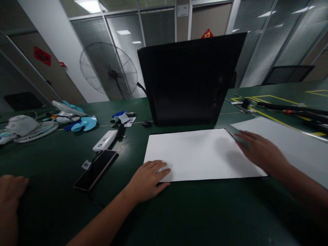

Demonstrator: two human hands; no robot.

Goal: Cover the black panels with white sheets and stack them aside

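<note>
A white rectangular sheet or panel [189,153] with a dark border lies on the green table. My left hand [150,178] rests at its front left corner, fingers lying on the white surface and thumb stretched along the near edge. Over the right edge of the panel is my right hand [261,152], slightly blurred, with its fingers stretched to the left. Whether its fingertips touch the panel I cannot tell. Behind the panel a large black board [189,82] stands upright, leaning back a little. A second white sheet [289,143] lies flat to the right, partly behind my right forearm.
A phone [96,169] and a white device [105,140] lie to the left. Another person's hand [11,191] rests at the far left. Fan parts [84,123] lie farther back; black rods [294,107] lie at right. A standing fan [110,70] is behind the table.
</note>
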